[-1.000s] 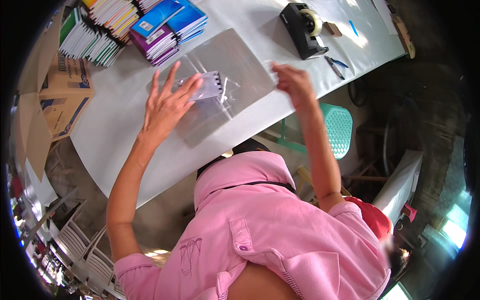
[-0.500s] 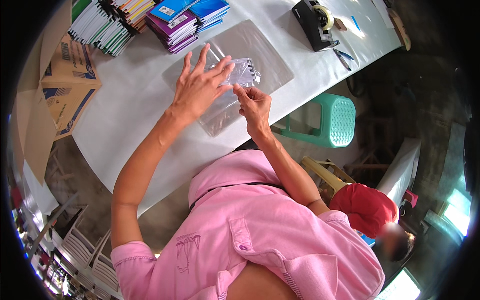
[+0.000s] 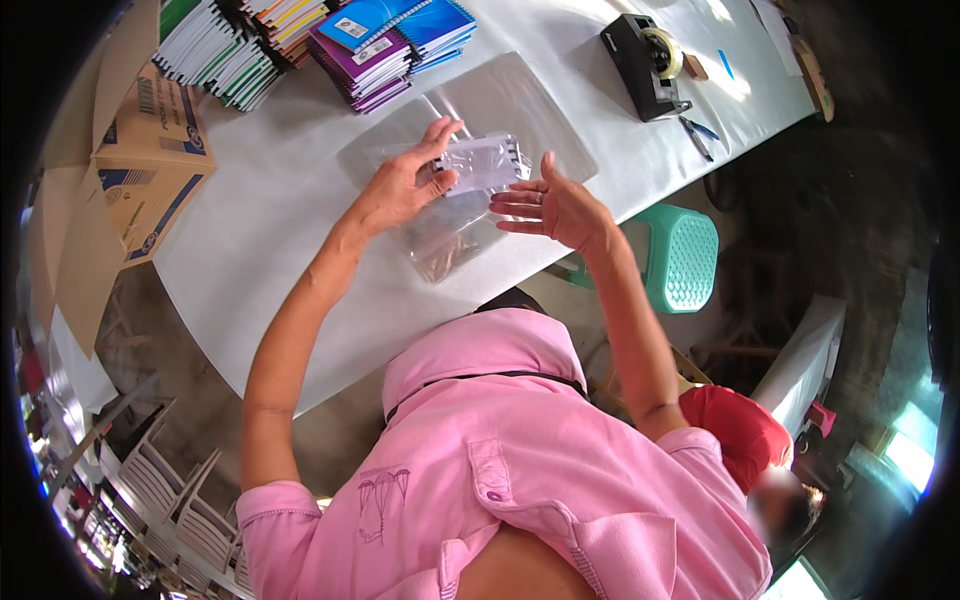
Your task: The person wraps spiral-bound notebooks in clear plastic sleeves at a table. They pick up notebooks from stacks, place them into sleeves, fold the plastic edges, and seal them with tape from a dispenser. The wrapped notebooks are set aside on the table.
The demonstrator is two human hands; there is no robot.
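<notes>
A small bundle of white spiral-bound notebooks (image 3: pixel 480 163) in clear plastic has black binding at its ends. My left hand (image 3: pixel 400 188) has its left end between thumb and fingers. My right hand (image 3: pixel 560 208) is open beside the bundle's lower right corner, fingers apart and thumb raised, a ring on one finger. Beneath both hands, a stack of clear plastic bags (image 3: pixel 545 115) lies flat on the grey-white table (image 3: pixel 250 250).
Stacked notebooks, purple (image 3: pixel 365 65) and blue (image 3: pixel 430 35), stand at the far left near an open cardboard box (image 3: pixel 155 205). A black tape dispenser (image 3: pixel 640 75) and pliers (image 3: pixel 697 135) lie far right. A green stool (image 3: pixel 685 260) stands beyond the table edge; a person in red (image 3: pixel 735 435) is behind.
My right hand has let go of the plastic, opened and drawn away to the right. My left hand has turned from spread over the bundle to its left end. The bundle shows more fully.
</notes>
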